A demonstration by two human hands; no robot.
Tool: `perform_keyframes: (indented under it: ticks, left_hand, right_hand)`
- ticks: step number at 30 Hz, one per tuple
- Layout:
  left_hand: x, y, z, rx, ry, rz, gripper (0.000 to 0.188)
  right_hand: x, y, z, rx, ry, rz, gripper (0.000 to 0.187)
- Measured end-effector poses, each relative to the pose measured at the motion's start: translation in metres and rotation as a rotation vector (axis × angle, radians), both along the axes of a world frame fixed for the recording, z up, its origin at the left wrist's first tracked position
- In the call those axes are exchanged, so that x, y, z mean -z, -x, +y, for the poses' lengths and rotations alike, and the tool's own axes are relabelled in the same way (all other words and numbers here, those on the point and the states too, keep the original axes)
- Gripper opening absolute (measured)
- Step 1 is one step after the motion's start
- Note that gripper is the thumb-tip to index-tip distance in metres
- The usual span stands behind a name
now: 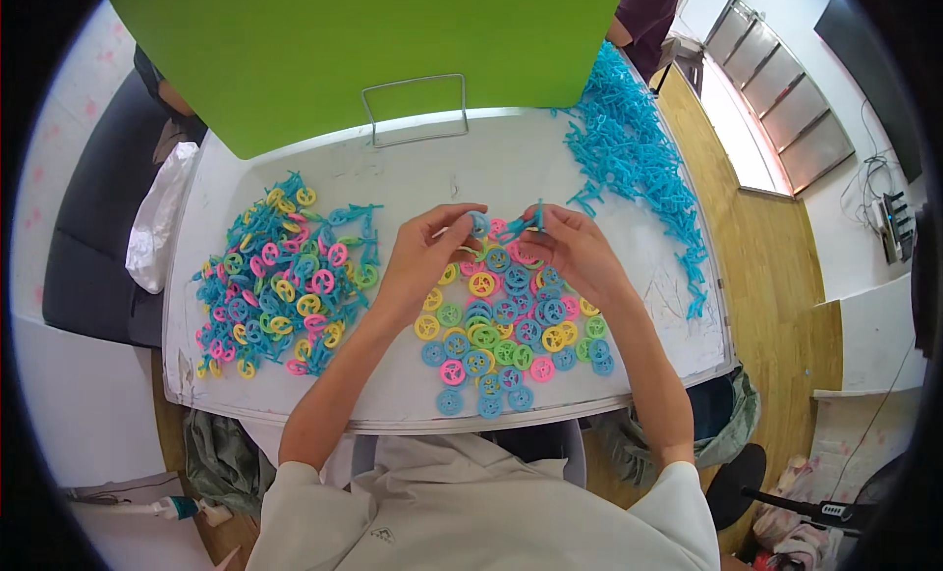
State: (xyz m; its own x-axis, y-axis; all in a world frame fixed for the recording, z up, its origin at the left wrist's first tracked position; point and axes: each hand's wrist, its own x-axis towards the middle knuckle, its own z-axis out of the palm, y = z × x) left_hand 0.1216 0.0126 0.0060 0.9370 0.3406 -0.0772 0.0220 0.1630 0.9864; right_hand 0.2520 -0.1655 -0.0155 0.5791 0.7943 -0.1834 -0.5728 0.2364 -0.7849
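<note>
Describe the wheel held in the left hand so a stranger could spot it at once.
Start at the white table and find the loose heap of coloured plastic wheels at its near middle. Just above it, the left hand pinches a small blue plastic wheel, the only one lifted off the heap.

white plastic bag (162,217), table's left edge

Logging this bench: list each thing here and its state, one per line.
Left hand: pinching a blue wheel.
Right hand: gripping a blue axle piece.
Loose wheels: spread flat under the hands.
Assembled pile: heaped at left.
Blue sticks: heaped at right.
Green board: upright behind.
</note>
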Motion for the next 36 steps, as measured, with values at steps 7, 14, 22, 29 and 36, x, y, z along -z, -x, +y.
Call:
perform_keyframes:
  ticks: [7,14,22,29,36]
  left_hand:
    - [0.0,0.009,0.002,0.052,0.035,0.106,0.021]
    - [0.006,0.009,0.008,-0.003,0.051,0.061,0.019]
    - [0.013,0.007,0.0,-0.134,-0.16,-0.036,0.005]
    - [0.012,0.008,-0.007,-0.245,-0.428,-0.107,0.01]
    - [0.016,0.01,-0.006,-0.127,-0.427,-0.047,0.011]
  right_hand:
    - [-0.007,0.016,0.018,-0.103,0.036,-0.187,0.026]
    - [-0.016,0.031,0.023,-0.007,0.092,-0.713,0.018]
    - [-0.013,0.041,0.029,0.112,0.383,-1.057,0.015]
    - [-0.019,0.042,0.03,0.044,0.44,-0.824,0.009]
    - [0.001,0.036,0.029,0.105,0.326,-0.634,0.017]
